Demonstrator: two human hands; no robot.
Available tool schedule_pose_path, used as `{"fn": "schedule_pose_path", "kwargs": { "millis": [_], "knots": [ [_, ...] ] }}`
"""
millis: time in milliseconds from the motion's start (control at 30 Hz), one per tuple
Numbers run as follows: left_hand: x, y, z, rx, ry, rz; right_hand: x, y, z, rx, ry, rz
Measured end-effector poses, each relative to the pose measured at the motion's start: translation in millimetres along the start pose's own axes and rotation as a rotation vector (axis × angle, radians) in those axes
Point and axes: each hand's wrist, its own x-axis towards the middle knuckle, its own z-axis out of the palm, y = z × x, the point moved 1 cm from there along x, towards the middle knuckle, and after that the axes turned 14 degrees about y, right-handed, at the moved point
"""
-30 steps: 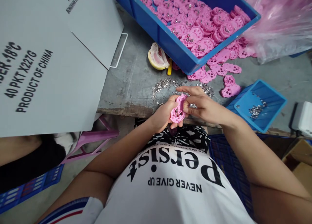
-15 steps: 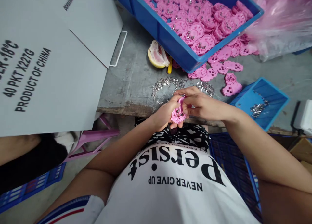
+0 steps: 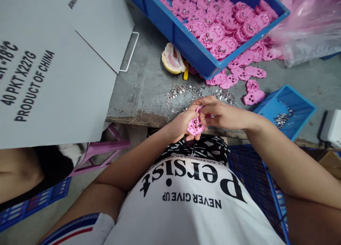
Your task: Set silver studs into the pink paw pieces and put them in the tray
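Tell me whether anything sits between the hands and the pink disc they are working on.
Nothing visible does. The left hand already holds the pink disc at the table edge, and the right hand has its fingertips on the disc's top. The small metal pieces lie on the table beyond.

**A small hand-assembly workshop**

A rough grey workbench [image 3: 149, 88] fills the middle of the frame; at upper centre a blue plastic crate [image 3: 186, 46] brims with identical pink moulded parts [image 3: 213, 35], more spilled beside it at upper right; a loose heap of tiny metal pieces [image 3: 183, 92] lies at centre; a printed shipping carton [image 3: 53, 67] covers the upper left; a small blue tray [image 3: 293, 106] sits at right.
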Motion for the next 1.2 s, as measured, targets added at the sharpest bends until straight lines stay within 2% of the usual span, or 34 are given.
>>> {"fn": "schedule_pose_path", "kwargs": {
  "millis": [200, 467, 733, 833, 1033, 1100, 1200],
  "knots": [
    [-2.7, 2.0, 1.6, 0.007, 0.037, -0.021, -4.1, 1.5, 0.6, -0.027, 0.041, -0.004],
    [-6.8, -1.8, -4.7, -0.070, 0.274, 0.126, -19.8, 6.2, -1.2, -0.065, 0.183, 0.078],
    [-5.9, -6.3, 0.9, -0.042, 0.360, 0.150, -17.4, 7.1, 7.1, -0.080, 0.202, 0.073],
    [-5.4, -9.2, 1.9, -0.099, 0.409, 0.161, -18.5, 6.8, 16.4, 0.034, 0.299, 0.134],
    [-4.7, -16.4, 6.8, -0.207, 0.541, 0.181, -25.3, 11.4, 54.8, 0.327, 0.629, 0.429],
    [-5.0, -16.9, 7.8, -0.218, 0.538, 0.177, -27.2, 11.9, 62.1, 0.342, 0.683, 0.455],
    [-6.7, -13.4, 7.4, -0.212, 0.485, 0.169, -29.5, 9.6, 60.1, 0.340, 0.690, 0.439]
  ]
}}
